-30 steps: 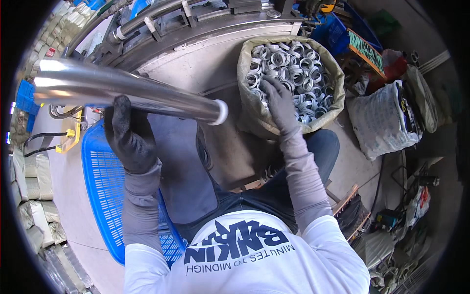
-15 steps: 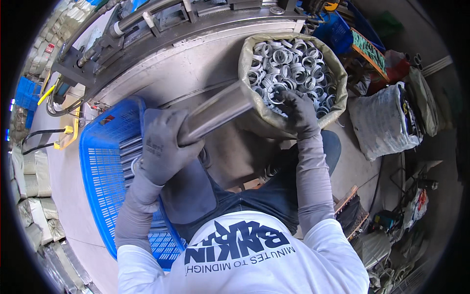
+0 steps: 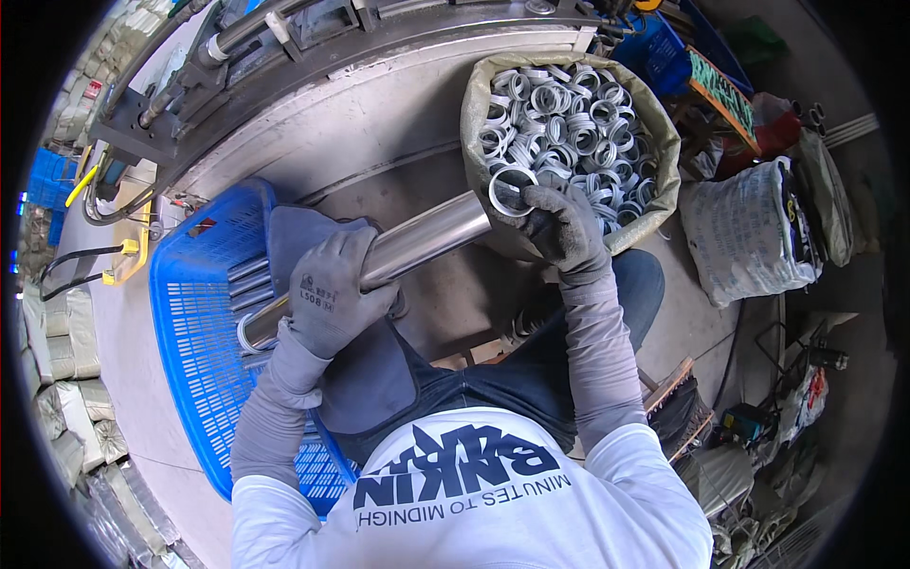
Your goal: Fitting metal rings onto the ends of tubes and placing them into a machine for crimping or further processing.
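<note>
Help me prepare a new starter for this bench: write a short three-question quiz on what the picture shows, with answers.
1. What does the left hand grip?
2. On which side of the person does the blue basket stand? A) right B) left C) straight ahead
3. True or false: the right hand holds nothing.

Key:
1. A shiny metal tube.
2. B.
3. False: it holds a pale ring.
</note>
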